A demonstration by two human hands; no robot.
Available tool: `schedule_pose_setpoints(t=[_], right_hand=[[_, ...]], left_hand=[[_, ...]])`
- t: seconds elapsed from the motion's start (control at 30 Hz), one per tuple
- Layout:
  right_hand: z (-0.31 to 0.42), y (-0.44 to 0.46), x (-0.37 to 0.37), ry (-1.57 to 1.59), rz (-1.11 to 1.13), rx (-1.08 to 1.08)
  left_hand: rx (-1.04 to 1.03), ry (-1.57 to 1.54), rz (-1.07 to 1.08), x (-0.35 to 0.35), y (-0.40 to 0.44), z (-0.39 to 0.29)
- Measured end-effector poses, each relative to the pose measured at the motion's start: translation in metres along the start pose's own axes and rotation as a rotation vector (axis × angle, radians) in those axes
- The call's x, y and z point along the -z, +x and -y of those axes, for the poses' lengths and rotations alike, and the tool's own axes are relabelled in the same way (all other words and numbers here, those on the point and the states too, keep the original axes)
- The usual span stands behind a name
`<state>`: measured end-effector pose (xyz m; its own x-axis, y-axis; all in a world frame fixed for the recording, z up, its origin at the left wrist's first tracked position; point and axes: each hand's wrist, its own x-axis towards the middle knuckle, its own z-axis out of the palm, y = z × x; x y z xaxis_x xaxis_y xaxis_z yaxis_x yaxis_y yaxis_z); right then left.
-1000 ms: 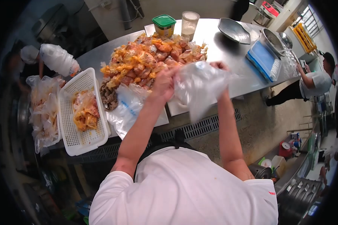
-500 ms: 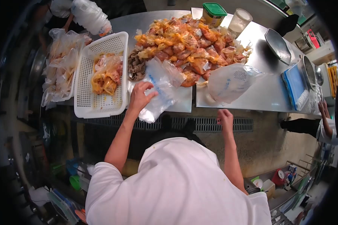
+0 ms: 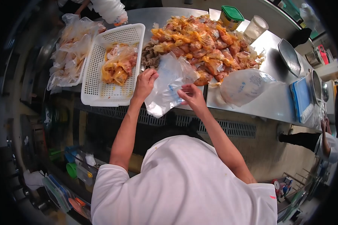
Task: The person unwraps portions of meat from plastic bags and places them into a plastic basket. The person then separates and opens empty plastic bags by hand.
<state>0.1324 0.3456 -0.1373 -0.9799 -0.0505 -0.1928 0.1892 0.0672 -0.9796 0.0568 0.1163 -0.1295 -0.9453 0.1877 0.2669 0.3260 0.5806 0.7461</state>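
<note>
Flat clear plastic bags (image 3: 168, 84) with blue print lie at the table's front edge, partly hanging over it. My left hand (image 3: 145, 84) is closed at their left edge; whether it pinches the plastic is hard to make out. My right hand (image 3: 192, 96) touches their right side with its fingers apart. To the right, a puffed-up clear bag (image 3: 242, 87) rests on the metal table (image 3: 268, 103). Behind the bags is a big heap of bagged orange-coloured meat (image 3: 210, 45), with a brown crumpled cloth-like thing (image 3: 150, 56) at its left.
A white perforated basket (image 3: 87, 80) holds bagged meat at the left, beside more filled bags (image 3: 73, 48). Behind the heap are a green-lidded tub (image 3: 231, 18) and a clear container (image 3: 256, 27). A metal tray (image 3: 289, 57) and blue tray (image 3: 301, 99) lie right. People stand at both sides.
The puffed bag went from between my hands onto the table. My hands moved to the flat bags, the left closing at their edge and the right reaching in from the right. The view shifted.
</note>
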Motion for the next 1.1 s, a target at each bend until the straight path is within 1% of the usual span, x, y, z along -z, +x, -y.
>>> schedule_pose_setpoints(t=[0.03,0.07,0.1,0.13,0.2,0.23,0.3,0.33,0.4,0.43,0.47,0.5,0.53,0.57,0.6,0.63,0.67,0.73,0.77,0.8,0.83,0.87,0.9,0.93,0.97,1.03,1.07,1.1], right_hand=[[0.013,0.003,-0.008,0.214,0.03,-0.125],[0.025,0.008,-0.017,0.429,0.059,-0.25],[0.034,0.013,-0.026,0.469,0.03,-0.255],[0.03,0.023,-0.032,0.474,0.029,-0.253],[0.019,0.041,-0.038,0.395,-0.08,-0.088],[0.025,0.04,-0.034,0.399,-0.091,-0.082],[0.037,0.038,-0.022,0.449,-0.181,0.004],[0.041,0.036,-0.016,0.447,-0.198,0.004],[0.045,0.03,-0.004,0.339,-0.229,0.072],[0.05,0.025,-0.002,0.334,-0.24,0.07],[0.055,0.022,-0.004,0.406,-0.197,0.134],[0.06,0.019,-0.005,0.481,-0.149,0.201],[0.062,0.016,-0.004,0.483,-0.154,0.207],[0.063,0.012,-0.001,0.45,-0.158,0.201],[0.065,0.009,0.004,0.417,-0.168,0.196],[0.068,0.005,0.012,0.261,-0.208,0.17],[0.072,0.0,0.019,0.263,-0.229,0.171],[0.088,-0.012,0.031,0.109,-0.183,0.166],[0.094,-0.017,0.036,0.112,-0.197,0.169],[0.099,-0.023,0.041,0.165,-0.166,0.102],[0.103,-0.028,0.047,0.218,-0.134,0.034],[0.104,-0.034,0.053,0.222,-0.145,0.037],[0.105,-0.039,0.058,0.208,-0.147,-0.032],[0.108,-0.045,0.061,0.195,-0.148,-0.103],[0.111,-0.054,0.059,0.197,-0.155,-0.103],[0.124,-0.074,0.05,-0.22,-0.521,0.344],[0.124,-0.079,0.046,-0.22,-0.521,0.342],[0.124,-0.083,0.043,-0.37,-0.499,0.546]], left_hand=[[-0.001,0.002,-0.003,0.0,0.001,-0.002],[-0.063,0.023,-0.037,0.0,0.003,-0.005],[-0.125,0.044,-0.069,0.0,0.004,-0.008],[-0.128,0.046,-0.066,0.001,0.003,-0.011],[-0.148,0.058,-0.049,0.0,0.001,-0.02],[-0.158,0.055,-0.042,0.003,0.0,-0.033],[-0.041,-0.093,-0.185,0.013,-0.001,-0.064],[-0.048,-0.104,-0.173,0.022,-0.002,-0.081],[-0.146,-0.027,-0.062,0.04,-0.005,-0.113],[-0.164,-0.045,0.005,0.037,-0.005,-0.126],[-0.168,-0.051,0.008,0.026,-0.004,-0.132],[-0.12,-0.124,0.057,0.014,-0.002,-0.139],[-0.072,-0.194,0.107,0.005,-0.001,-0.142],[0.082,-0.314,0.13,-0.003,0.0,-0.138],[0.069,-0.315,0.138,-0.007,0.001,-0.13],[0.075,-0.429,0.147,-0.009,0.001,-0.121],[0.085,-0.546,0.159,-0.011,0.001,-0.113],[0.073,-0.539,0.169,-0.009,0.004,-0.115],[0.065,-0.592,0.076,-0.01,0.008,-0.108],[0.057,-0.644,-0.018,-0.008,0.011,-0.101],[0.111,-0.672,-0.098,-0.002,0.015,-0.096],[0.165,-0.7,-0.178,0.005,0.018,-0.088],[0.185,-0.81,-0.224,0.013,0.022,-0.085],[0.203,-0.786,-0.235,0.018,0.02,-0.083],[0.168,-0.725,-0.257,0.018,0.019,-0.081],[0.134,-0.664,-0.281,0.018,0.016,-0.089],[0.137,-0.66,-0.277,0.016,0.012,-0.101],[0.138,-0.657,-0.272,0.015,0.008,-0.114]])
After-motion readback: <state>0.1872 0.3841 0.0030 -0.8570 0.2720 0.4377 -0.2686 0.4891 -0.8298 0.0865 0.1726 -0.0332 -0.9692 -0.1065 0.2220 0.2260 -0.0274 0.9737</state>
